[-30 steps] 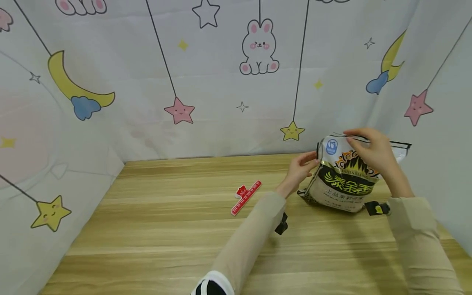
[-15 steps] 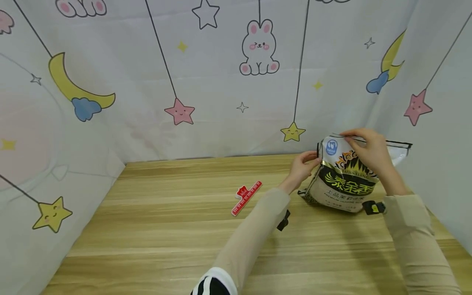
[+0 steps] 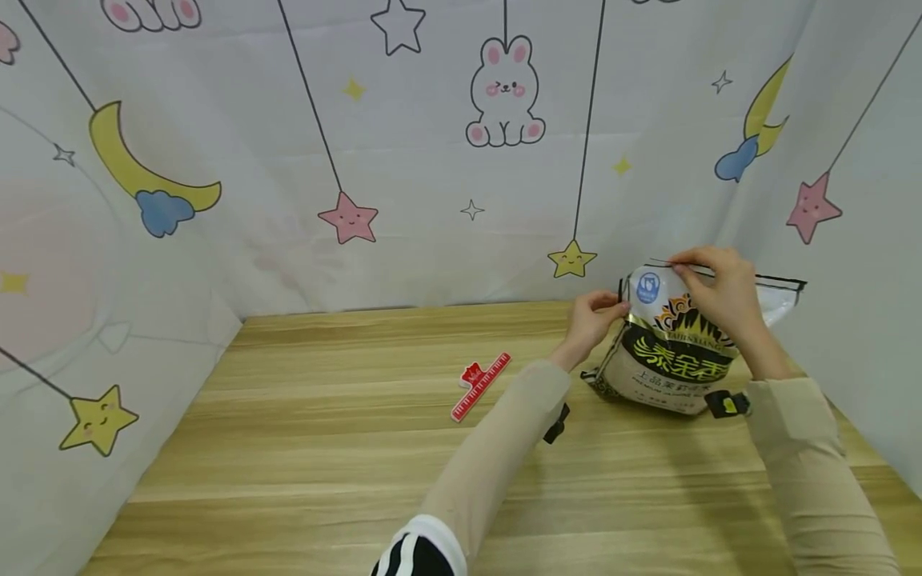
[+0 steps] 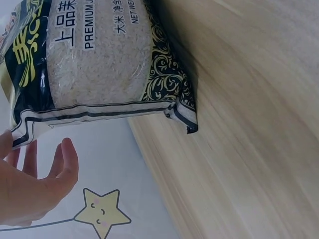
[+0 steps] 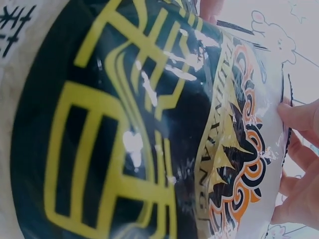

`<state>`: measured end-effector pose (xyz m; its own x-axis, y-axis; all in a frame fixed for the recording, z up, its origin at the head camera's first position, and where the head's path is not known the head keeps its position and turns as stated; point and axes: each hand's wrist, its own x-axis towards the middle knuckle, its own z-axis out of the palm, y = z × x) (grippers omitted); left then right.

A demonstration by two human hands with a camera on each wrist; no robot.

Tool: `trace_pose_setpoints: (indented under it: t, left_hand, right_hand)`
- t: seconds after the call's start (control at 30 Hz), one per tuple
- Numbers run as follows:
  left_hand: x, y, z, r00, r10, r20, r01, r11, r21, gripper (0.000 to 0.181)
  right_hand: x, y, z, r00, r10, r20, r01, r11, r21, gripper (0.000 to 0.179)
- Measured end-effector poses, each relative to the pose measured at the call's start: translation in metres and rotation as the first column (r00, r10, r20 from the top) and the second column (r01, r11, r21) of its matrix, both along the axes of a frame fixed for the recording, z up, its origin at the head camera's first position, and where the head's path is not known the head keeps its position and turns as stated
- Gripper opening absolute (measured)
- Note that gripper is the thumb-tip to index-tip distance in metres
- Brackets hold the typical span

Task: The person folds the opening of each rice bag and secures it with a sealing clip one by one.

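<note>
A plastic bag of rice (image 3: pixel 670 352), black, white and gold with grains showing through its front, stands on the right side of the table. My left hand (image 3: pixel 589 324) pinches the bag's left side edge near the top; in the left wrist view the thumb of that hand (image 4: pixel 37 184) lies against the bag's corner while other fingers stand apart from it. At the top edge, my right hand (image 3: pixel 723 288) pinches the bag's rim between thumb and fingers. From the right wrist, the bag's printed front (image 5: pixel 139 124) fills most of the view, with the right hand (image 5: pixel 301 164) at its top.
A red and white ruler-shaped clip (image 3: pixel 480 387) lies on the wooden table (image 3: pixel 324 448), left of the bag. Behind the table hangs a white cloth (image 3: pixel 418 272) printed with stars, moons and a rabbit.
My left hand has shifted slightly right and its thumb now meets the bag's edge. The right hand has moved slightly left along the top. The bag stays nearly still.
</note>
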<state>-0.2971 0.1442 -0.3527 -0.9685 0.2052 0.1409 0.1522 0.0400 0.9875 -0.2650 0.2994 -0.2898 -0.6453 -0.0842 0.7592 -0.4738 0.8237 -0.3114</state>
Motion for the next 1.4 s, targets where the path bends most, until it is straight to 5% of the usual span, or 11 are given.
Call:
trace_pose_setpoints:
  t: [0.23,0.6,1.07,1.4]
  left_hand:
    - [-0.002,-0.003,0.003,0.995,-0.011,-0.097,0.002,0.995,-0.096,0.016]
    - [-0.004,-0.008,-0.001,0.984,-0.038,-0.174,0.02,0.994,-0.104,0.017]
    - [0.0,-0.011,-0.005,0.993,-0.115,0.024,0.115,0.993,0.004,0.023]
    - [-0.001,-0.013,-0.004,0.986,-0.163,0.028,0.163,0.987,0.01,0.025]
  right_hand:
    - [0.0,0.002,0.002,1.0,-0.013,-0.023,0.013,1.0,0.012,0.009]
    - [0.0,0.006,0.004,0.998,0.04,-0.044,-0.04,0.999,0.013,0.01]
    - [0.006,0.012,0.001,0.992,0.055,0.117,-0.057,0.998,0.007,0.017]
    - [0.007,0.011,0.002,0.984,0.079,0.161,-0.095,0.992,0.088,0.021]
